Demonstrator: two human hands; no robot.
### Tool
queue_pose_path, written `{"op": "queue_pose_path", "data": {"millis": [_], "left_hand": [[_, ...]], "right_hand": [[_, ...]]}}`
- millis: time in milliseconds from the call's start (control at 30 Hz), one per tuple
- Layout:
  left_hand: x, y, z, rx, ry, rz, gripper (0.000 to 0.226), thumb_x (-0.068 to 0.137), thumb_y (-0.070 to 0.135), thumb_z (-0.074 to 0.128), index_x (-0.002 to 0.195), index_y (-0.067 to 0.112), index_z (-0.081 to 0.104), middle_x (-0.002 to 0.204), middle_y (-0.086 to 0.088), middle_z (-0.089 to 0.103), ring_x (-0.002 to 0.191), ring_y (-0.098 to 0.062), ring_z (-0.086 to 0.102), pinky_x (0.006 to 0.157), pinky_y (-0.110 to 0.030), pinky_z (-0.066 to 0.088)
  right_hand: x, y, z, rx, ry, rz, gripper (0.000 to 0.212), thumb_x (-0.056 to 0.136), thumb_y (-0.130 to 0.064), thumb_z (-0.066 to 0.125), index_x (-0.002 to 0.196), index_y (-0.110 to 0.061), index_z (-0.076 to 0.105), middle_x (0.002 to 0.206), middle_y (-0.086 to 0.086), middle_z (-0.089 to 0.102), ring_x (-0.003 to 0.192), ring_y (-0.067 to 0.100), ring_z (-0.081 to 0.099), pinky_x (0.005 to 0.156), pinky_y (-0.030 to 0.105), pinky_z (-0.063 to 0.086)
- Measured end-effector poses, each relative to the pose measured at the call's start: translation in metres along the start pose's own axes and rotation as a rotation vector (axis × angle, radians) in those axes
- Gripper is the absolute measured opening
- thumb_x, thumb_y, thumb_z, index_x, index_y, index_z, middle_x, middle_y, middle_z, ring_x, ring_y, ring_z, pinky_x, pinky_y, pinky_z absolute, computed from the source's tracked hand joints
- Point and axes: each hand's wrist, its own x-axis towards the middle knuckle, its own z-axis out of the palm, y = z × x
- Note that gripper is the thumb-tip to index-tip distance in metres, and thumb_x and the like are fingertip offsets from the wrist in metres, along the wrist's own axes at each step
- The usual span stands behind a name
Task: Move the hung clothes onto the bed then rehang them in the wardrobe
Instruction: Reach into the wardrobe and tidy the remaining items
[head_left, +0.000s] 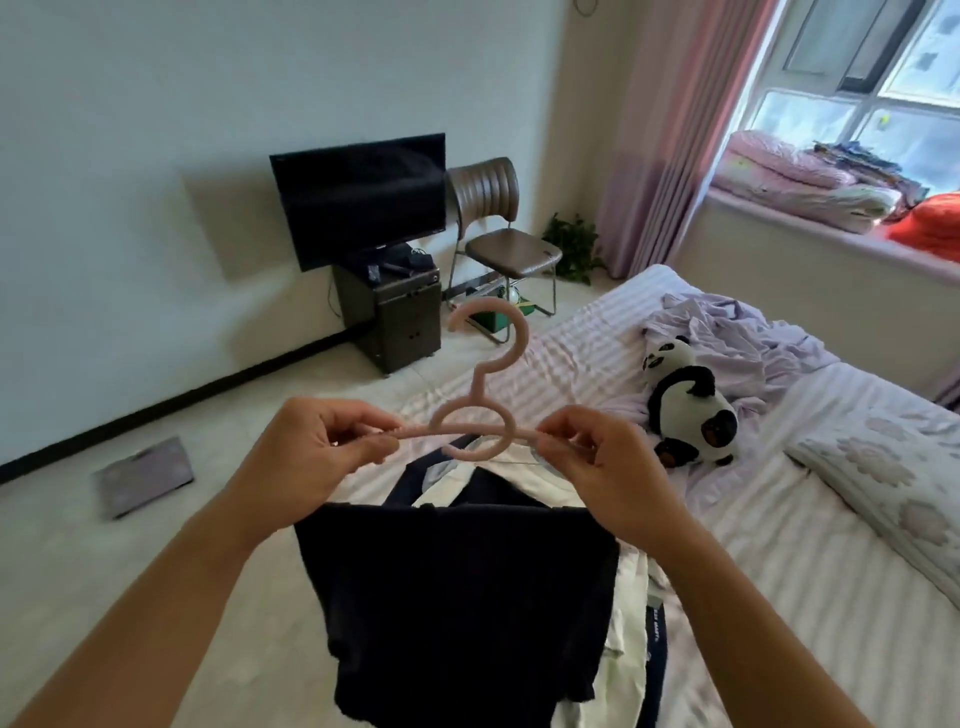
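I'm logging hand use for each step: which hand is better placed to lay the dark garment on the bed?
Probably the right hand: it holds the pink hanger above the bed; the left hand is over floor.

The dark garment (457, 597) hides most of the white clothes (631, 613) beneath — its hem runs off the bottom edge; the hanger (470, 415) ends vanish inside both fists.

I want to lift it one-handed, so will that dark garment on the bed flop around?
Probably floppy: the dark navy cloth garment lies limp and creased over pale clothes. It looks thin, so likely light. It may drag those underneath.
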Motion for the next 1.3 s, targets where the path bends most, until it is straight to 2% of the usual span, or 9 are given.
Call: {"op": "queue_pose_path", "data": {"millis": [100,167,300,400,500,667,800,1033,1300], "left_hand": [[-0.038,0.011,-0.022,0.016,0.125,-0.016,0.040,0.080,0.010,0.077,0.079,0.050,0.073,0.070,0.003,0.073,0.062,-0.009,0.065,0.066,-0.030,0.054],[-0.064,0.018,-0.040,0.029,0.178,-0.032,0.036,0.080,0.010,0.077,0.078,0.045,0.075,0.069,0.001,0.072,0.061,-0.012,0.066,0.065,-0.022,0.054],[-0.113,0.030,-0.075,0.063,0.294,-0.060,0.019,0.076,0.020,0.080,0.085,0.036,0.077,0.068,-0.002,0.070,0.069,-0.028,0.066,0.073,-0.042,0.056],[-0.151,0.033,-0.106,0.083,0.407,-0.067,0.032,0.075,0.020,0.080,0.085,0.049,0.072,0.070,0.002,0.072,0.068,-0.020,0.066,0.070,-0.030,0.055],[-0.195,0.029,-0.138,0.081,0.506,-0.106,0.020,0.077,0.019,0.080,0.079,0.039,0.077,0.070,0.002,0.072,0.064,-0.015,0.065,0.064,-0.023,0.049],[-0.284,0.023,-0.187,0.128,0.650,-0.163,0.017,0.079,0.018,0.078,0.083,0.035,0.076,0.069,0.000,0.070,0.069,-0.024,0.064,0.069,-0.033,0.054],[-0.370,0.019,-0.225,0.158,0.766,-0.197,0.014,0.080,0.023,0.077,0.084,0.036,0.076,0.071,-0.001,0.068,0.067,-0.019,0.060,0.067,-0.030,0.050],[-0.525,0.020,-0.278,0.233,0.959,-0.260,0.012,0.083,0.025,0.076,0.085,0.037,0.076,0.075,-0.002,0.069,0.074,-0.020,0.060,0.060,-0.018,0.048],[-0.689,0.024,-0.331,0.368,1.188,-0.399,0.010,0.085,0.026,0.074,0.092,0.033,0.077,0.075,0.010,0.070,0.076,-0.008,0.062,0.068,-0.025,0.053]], "right_hand": [[-0.001,-0.035,0.004,0.000,-0.075,-0.084,0.004,0.091,-0.025,0.070,0.090,-0.028,0.072,0.067,-0.024,0.060,0.059,0.000,0.052,0.057,0.012,0.038],[0.000,-0.061,0.010,0.015,-0.109,-0.151,0.008,0.090,-0.021,0.070,0.094,-0.027,0.073,0.073,-0.024,0.062,0.065,-0.002,0.055,0.061,0.010,0.040],[0.001,-0.113,0.030,0.018,-0.157,-0.310,0.008,0.090,-0.018,0.070,0.094,-0.024,0.073,0.075,-0.022,0.061,0.070,-0.001,0.056,0.063,0.007,0.039],[-0.002,-0.153,0.052,0.010,-0.197,-0.433,0.006,0.090,-0.017,0.070,0.094,-0.021,0.073,0.078,-0.017,0.061,0.073,0.000,0.055,0.066,0.007,0.040],[-0.010,-0.194,0.087,-0.024,-0.251,-0.553,0.013,0.090,-0.021,0.069,0.103,-0.021,0.073,0.088,-0.017,0.065,0.081,0.002,0.059,0.071,0.010,0.044],[-0.042,-0.268,0.152,0.027,-0.340,-0.681,0.014,0.091,-0.028,0.067,0.103,-0.024,0.072,0.084,-0.020,0.063,0.079,0.005,0.060,0.070,0.016,0.046],[-0.082,-0.330,0.201,0.107,-0.425,-0.735,0.006,0.091,-0.032,0.067,0.095,-0.033,0.071,0.080,-0.020,0.063,0.079,0.008,0.060,0.068,0.018,0.047],[-0.168,-0.436,0.284,0.240,-0.555,-0.846,0.007,0.090,-0.030,0.068,0.093,-0.028,0.074,0.080,-0.013,0.064,0.073,0.012,0.058,0.065,0.021,0.049],[-0.277,-0.560,0.373,0.399,-0.739,-1.001,0.010,0.090,-0.033,0.067,0.086,-0.042,0.067,0.082,-0.018,0.065,0.078,0.010,0.059,0.070,0.022,0.050]]}}
